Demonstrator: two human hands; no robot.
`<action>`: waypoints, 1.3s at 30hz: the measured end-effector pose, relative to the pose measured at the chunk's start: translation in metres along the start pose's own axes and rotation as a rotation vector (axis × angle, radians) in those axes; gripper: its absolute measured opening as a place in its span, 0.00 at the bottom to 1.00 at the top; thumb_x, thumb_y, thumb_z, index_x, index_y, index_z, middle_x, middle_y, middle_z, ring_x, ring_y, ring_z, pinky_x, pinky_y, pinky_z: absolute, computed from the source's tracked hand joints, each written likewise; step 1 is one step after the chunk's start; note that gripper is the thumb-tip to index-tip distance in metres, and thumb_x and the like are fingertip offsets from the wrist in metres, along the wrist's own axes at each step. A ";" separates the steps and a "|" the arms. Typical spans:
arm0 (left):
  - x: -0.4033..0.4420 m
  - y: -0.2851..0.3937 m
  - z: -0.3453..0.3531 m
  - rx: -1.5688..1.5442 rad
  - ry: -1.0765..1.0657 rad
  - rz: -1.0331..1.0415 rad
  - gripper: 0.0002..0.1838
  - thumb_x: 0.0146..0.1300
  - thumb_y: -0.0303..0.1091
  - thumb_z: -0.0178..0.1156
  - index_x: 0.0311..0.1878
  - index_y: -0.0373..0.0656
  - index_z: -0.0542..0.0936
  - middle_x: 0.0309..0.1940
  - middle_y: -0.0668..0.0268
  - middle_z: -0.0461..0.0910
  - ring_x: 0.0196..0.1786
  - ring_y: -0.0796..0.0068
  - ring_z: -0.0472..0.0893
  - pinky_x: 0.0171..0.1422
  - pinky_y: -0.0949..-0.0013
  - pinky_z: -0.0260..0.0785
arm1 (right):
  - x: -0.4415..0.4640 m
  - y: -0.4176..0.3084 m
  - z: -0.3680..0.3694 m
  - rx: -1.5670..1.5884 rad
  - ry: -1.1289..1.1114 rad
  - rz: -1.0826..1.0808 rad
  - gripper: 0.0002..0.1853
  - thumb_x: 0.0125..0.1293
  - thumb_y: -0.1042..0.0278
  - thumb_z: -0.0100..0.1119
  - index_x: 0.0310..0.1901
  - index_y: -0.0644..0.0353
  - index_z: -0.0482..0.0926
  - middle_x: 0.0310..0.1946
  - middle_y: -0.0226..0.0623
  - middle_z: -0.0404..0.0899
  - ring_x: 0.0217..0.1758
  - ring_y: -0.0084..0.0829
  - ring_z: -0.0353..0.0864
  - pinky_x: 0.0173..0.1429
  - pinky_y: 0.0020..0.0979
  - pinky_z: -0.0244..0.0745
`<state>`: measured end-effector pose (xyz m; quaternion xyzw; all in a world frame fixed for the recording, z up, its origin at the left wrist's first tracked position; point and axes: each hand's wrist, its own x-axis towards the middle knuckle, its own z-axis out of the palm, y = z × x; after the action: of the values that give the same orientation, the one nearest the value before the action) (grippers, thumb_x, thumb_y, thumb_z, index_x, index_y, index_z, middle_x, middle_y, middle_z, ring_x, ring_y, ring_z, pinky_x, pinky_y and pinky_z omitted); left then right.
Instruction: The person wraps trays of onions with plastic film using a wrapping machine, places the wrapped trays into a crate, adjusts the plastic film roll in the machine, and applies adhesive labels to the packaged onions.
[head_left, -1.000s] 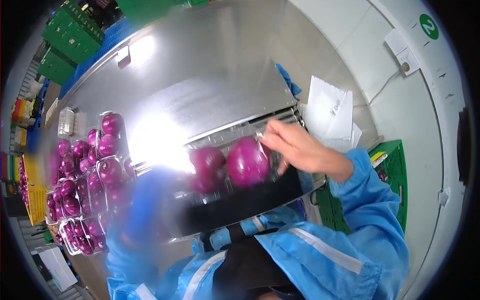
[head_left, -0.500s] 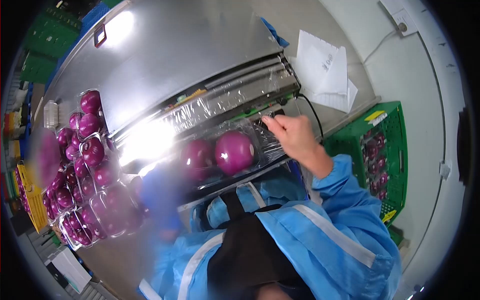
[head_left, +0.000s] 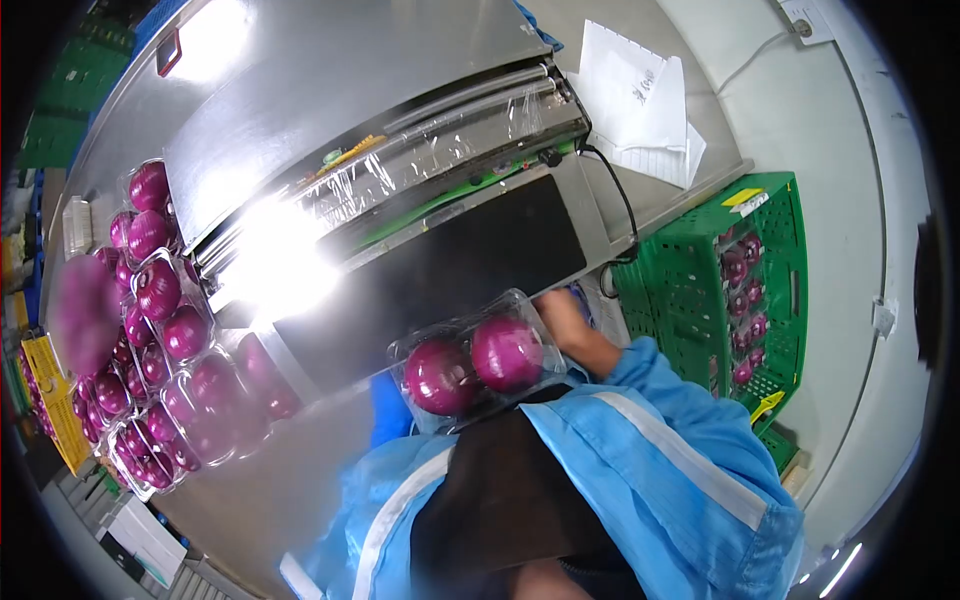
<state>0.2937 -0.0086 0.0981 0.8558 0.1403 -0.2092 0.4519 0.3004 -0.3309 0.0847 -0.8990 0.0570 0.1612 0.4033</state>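
A clear plastic tray with two red onions (head_left: pixel 470 365), covered in film, is held close against my jacket, just off the near edge of the wrapping machine. My left hand (head_left: pixel 389 411), in a blue glove, grips the tray's left side; its fingers are mostly hidden. On the right, my bare right hand (head_left: pixel 562 318) has hold of the other end, its fingertips tucked out of sight under the tray. Ahead of the tray lies the machine's dark plate (head_left: pixel 480 255), with a stretch of clear film (head_left: pixel 400 175) behind it.
Packed trays of red onions (head_left: pixel 160 290) are stacked at the left, partly blurred. A green crate (head_left: pixel 680 265) holding onion trays stands at the right. Paper sheets (head_left: pixel 635 100) lie behind a black cable (head_left: pixel 630 205). A yellow crate (head_left: pixel 50 390) is at far left.
The onion tray has come off the machine toward my body. My right hand has left the machine's control area and moved down to the tray. My left hand, blurred before, is now at the tray's left side.
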 end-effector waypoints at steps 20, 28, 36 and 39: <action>-0.035 0.222 0.063 -0.968 -1.277 0.126 0.34 0.64 0.55 0.54 0.61 0.34 0.69 0.64 0.48 0.66 0.67 0.56 0.66 0.70 0.56 0.59 | -0.024 -0.077 -0.130 0.155 -0.474 -0.087 0.28 0.68 0.46 0.50 0.56 0.64 0.71 0.57 0.51 0.72 0.56 0.47 0.75 0.57 0.39 0.71; -0.027 0.251 0.107 -1.095 -1.617 -0.716 0.33 0.67 0.50 0.49 0.66 0.34 0.63 0.65 0.48 0.66 0.69 0.54 0.65 0.70 0.54 0.62 | -0.090 -0.097 -0.196 0.534 -0.350 -0.092 0.36 0.65 0.52 0.59 0.69 0.62 0.60 0.64 0.50 0.68 0.66 0.44 0.69 0.67 0.42 0.64; -0.018 0.319 0.113 -0.839 -1.378 -0.209 0.32 0.67 0.46 0.49 0.68 0.34 0.61 0.61 0.46 0.70 0.61 0.51 0.74 0.62 0.56 0.70 | -0.155 0.054 -0.277 1.449 0.909 0.212 0.29 0.70 0.41 0.48 0.58 0.58 0.72 0.43 0.41 0.82 0.46 0.38 0.82 0.51 0.40 0.78; 0.001 0.307 0.088 -0.767 -1.232 -0.155 0.33 0.65 0.44 0.54 0.67 0.33 0.62 0.55 0.46 0.74 0.47 0.52 0.82 0.54 0.59 0.75 | -0.139 0.141 -0.323 1.348 1.221 0.327 0.34 0.66 0.34 0.49 0.60 0.56 0.71 0.49 0.42 0.79 0.48 0.38 0.81 0.52 0.42 0.78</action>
<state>0.4060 -0.2511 0.2723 0.3521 -0.0157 -0.6202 0.7008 0.2152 -0.6689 0.2326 -0.3840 0.4677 -0.3532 0.7135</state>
